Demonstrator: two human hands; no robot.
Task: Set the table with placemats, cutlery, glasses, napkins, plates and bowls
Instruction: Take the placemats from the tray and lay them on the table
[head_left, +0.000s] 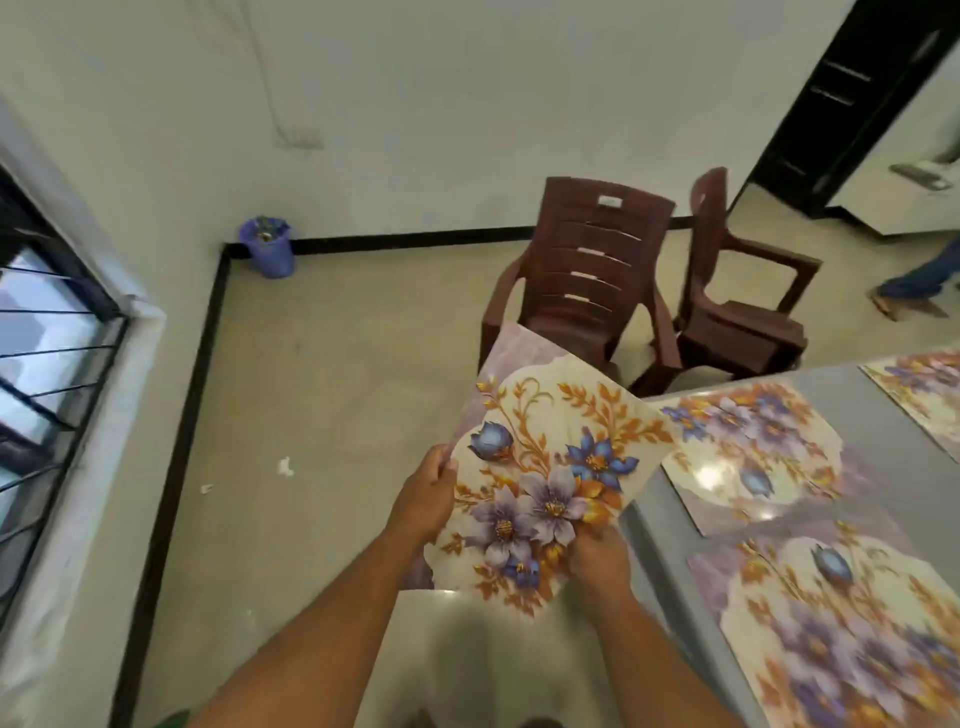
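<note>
Head camera looks down on two bare forearms reaching forward, and between them sits a glossy floral placemat with purple and blue flowers and orange leaves on a cream ground (550, 467). It is up in the air, held off the near-left corner of the grey-topped table (883, 410), tilted, with its far corner pointing toward the chairs. A second mauve sheet edge shows behind it, so this may be more than one mat in the grip; hard to say for sure.

Left hand (423, 501) grips the mat's left edge, fingers curled round behind it and the thumb on the printed face. Right hand (597, 564) holds the near-right edge, fingers curled and pinching the mat from below, knuckles toward the camera.

On the table, three matching floral mats lie flat: the middle placemat (753, 457) just beside the held one, the nearest placemat (841, 629) at lower right, and the far placemat (924, 395) cut off by the right edge of the view.

Beyond the table corner stand two dark brown plastic armchairs (587, 275), close together. A purple plastic bin (270, 247) sits in the corner of the beige tiled floor, a barred window (47, 332) runs along the left, and a person's trouser leg and sandal (914, 286) show at far right.
</note>
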